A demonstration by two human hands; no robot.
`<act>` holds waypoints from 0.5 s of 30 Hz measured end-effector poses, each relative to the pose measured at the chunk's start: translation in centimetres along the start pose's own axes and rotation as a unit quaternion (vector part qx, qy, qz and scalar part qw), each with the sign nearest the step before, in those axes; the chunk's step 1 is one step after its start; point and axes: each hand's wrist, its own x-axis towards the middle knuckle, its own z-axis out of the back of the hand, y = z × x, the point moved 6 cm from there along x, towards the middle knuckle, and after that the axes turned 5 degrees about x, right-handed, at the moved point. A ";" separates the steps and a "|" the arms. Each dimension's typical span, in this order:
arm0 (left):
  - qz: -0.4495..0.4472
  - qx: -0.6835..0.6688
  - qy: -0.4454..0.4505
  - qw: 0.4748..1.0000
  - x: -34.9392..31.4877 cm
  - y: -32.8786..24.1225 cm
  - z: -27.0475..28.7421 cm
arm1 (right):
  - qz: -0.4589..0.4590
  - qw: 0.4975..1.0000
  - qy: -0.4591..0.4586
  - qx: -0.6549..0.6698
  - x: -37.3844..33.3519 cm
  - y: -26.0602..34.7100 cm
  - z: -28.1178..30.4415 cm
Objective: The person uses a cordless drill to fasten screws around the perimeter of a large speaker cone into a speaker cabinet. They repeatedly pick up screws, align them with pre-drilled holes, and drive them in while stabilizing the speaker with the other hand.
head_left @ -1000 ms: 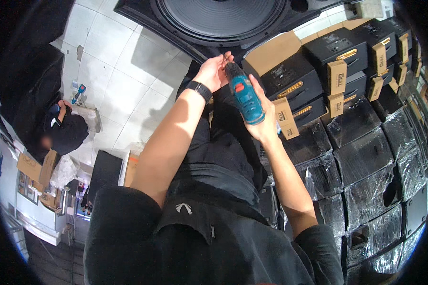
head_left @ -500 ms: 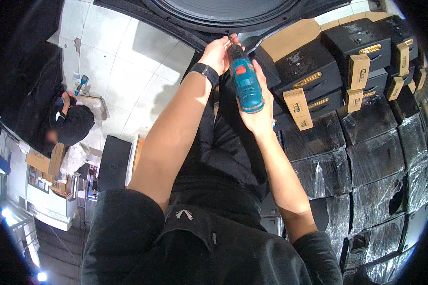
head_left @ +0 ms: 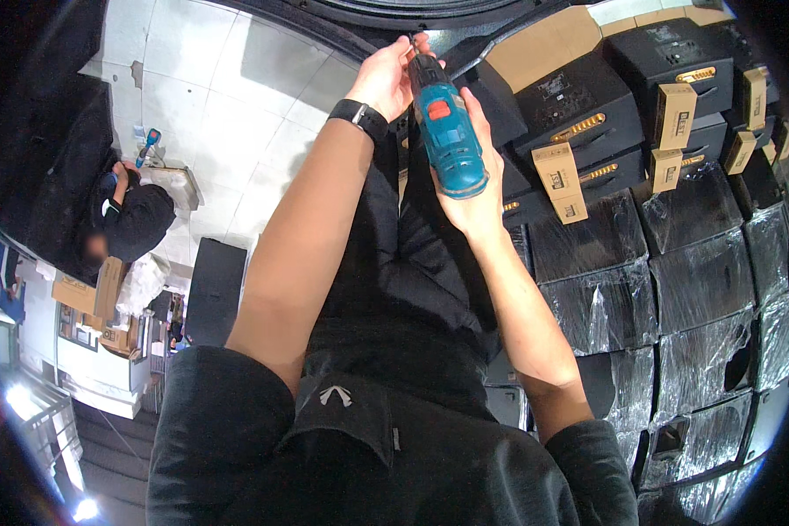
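My right hand (head_left: 473,195) is wrapped round a teal cordless drill (head_left: 454,149) with a black chuck and a red-orange patch on top. The drill points away from me, toward the edge of a large black speaker (head_left: 368,19) with a round cone frame, cut off by the top of the view. My left hand (head_left: 386,81), with a black watch on its wrist, is closed with its fingertips pinched together at the drill's tip. Whatever small piece those fingers hold is too small to make out.
On the right stand black speaker cabinets (head_left: 570,110) with small cardboard boxes (head_left: 559,180) on them, beside rows of film-wrapped cabinets (head_left: 701,280). At left, a co-worker (head_left: 140,219) in black bends near another blue tool (head_left: 152,145) on the pale tiled floor (head_left: 184,88).
Both hands and the drill have shifted slightly up and left in view. The speaker has slid further out at the top. My grip on the drill is the same.
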 end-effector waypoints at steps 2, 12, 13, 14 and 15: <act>-0.008 0.013 0.009 1.000 0.0 -0.1 0.2 | 0.022 1.000 -0.005 0.001 -0.1 -0.2 -0.2; -0.021 -0.006 0.016 1.000 1.5 1.2 1.6 | 0.030 0.999 -0.034 -0.005 -0.7 -0.5 -1.1; -0.027 -0.004 0.024 0.999 1.7 1.2 1.4 | 0.016 0.999 -0.029 0.004 -0.7 -0.6 -1.2; -0.033 -0.003 0.033 0.999 1.8 1.2 1.2 | -0.007 1.000 -0.024 0.014 -0.7 -0.8 -1.3; -0.030 0.002 0.038 0.999 2.0 1.3 1.0 | -0.004 0.999 -0.034 0.010 -0.7 -0.7 -1.3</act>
